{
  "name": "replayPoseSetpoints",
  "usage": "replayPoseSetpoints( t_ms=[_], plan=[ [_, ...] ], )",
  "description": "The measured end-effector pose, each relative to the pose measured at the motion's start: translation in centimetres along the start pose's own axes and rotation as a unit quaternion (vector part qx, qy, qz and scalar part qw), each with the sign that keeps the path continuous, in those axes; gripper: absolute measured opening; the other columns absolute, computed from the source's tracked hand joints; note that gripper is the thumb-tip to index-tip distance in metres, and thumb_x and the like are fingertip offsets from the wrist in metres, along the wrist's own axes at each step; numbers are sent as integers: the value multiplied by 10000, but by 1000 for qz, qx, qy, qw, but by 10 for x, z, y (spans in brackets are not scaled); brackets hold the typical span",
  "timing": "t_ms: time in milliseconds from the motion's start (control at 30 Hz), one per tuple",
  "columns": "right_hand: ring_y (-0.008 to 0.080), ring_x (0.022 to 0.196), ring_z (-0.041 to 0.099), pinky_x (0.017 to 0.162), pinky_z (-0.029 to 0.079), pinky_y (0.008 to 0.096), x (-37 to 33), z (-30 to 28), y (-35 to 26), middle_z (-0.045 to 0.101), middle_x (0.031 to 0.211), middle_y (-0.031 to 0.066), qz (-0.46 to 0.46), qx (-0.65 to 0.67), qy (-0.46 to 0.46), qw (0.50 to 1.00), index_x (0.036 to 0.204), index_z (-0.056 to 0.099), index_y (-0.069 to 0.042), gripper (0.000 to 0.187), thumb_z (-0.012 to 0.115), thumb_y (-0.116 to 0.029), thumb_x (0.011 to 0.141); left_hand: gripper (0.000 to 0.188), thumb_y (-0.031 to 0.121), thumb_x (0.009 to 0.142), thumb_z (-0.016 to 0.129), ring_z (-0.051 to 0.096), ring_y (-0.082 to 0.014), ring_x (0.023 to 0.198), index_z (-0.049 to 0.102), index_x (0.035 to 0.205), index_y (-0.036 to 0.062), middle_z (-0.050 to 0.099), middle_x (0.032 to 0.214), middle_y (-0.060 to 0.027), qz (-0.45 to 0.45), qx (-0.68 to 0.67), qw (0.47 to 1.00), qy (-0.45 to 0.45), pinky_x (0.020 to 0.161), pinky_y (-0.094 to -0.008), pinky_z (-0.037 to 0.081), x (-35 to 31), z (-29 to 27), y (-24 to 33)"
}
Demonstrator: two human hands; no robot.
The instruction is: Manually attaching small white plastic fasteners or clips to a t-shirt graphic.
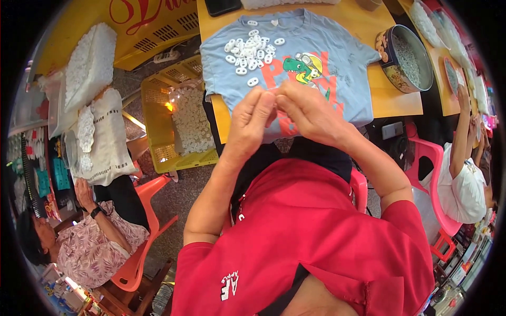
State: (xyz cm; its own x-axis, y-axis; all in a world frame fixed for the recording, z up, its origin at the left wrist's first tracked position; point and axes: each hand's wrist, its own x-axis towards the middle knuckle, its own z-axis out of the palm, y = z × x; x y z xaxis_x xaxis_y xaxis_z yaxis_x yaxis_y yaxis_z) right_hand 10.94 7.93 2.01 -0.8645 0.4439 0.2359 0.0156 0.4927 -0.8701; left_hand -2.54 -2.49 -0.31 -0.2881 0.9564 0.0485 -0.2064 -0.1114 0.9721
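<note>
Both hands meet over the lower part of a blue-grey T-shirt (232, 81) with a cartoon dinosaur print, spread flat on the table. My left hand (250, 118) is closed, thumb and fingers pinched together. Against it, my right hand (308, 113) is closed too, its fingertips touching the left ones. Whatever they pinch is hidden between the fingers. Just beyond the hands, a pile of small white oval plastic pieces (250, 51), each with two dark holes, lies on the shirt. One single white piece (253, 81) sits apart, nearest my left hand.
A round tin (387, 66) of small metal parts stands at the table's right. Left of the table, a yellow crate (158, 131) holds many white pieces. One person (100, 231) sits at left, another (458, 184) at right. A dark phone (222, 6) lies at the far edge.
</note>
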Motion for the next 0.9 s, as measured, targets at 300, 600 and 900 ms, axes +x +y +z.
replayPoseSetpoints(
  t_ms=[300, 600, 900],
  plan=[
    [264, 743, 608, 655, 476, 367, 47, 0, 31, 614, 850, 102, -35, -171, 52, 983, 922, 664, -34, 137, 645, -163, 879, 257, 222, 1039, 442, 406, -84, 640, 463, 839, 63, 422, 715, 4, 50, -52, 991, 112, 586, -234, 378, -19, -45, 2],
    [307, 768, 626, 641, 497, 402, 56, 21, 35, 634, 879, 85, -42, -327, 1, 944, 925, 669, -79, 152, 698, -179, 815, 264, 229, 1038, 441, 373, -86, 616, 455, 820, 81, 437, 717, 2, 55, -87, 985, 140, 585, -238, 377, -19, -53, 2],
    [135, 780, 602, 682, 495, 270, 40, 5, 14, 631, 890, 51, 21, -18, 33, 999, 1050, 634, -38, 160, 647, -85, 898, 263, 226, 1042, 416, 527, -115, 725, 525, 890, 40, 589, 867, -55, 110, -65, 976, 176, 658, -243, 425, -3, -29, 8]
  ],
)
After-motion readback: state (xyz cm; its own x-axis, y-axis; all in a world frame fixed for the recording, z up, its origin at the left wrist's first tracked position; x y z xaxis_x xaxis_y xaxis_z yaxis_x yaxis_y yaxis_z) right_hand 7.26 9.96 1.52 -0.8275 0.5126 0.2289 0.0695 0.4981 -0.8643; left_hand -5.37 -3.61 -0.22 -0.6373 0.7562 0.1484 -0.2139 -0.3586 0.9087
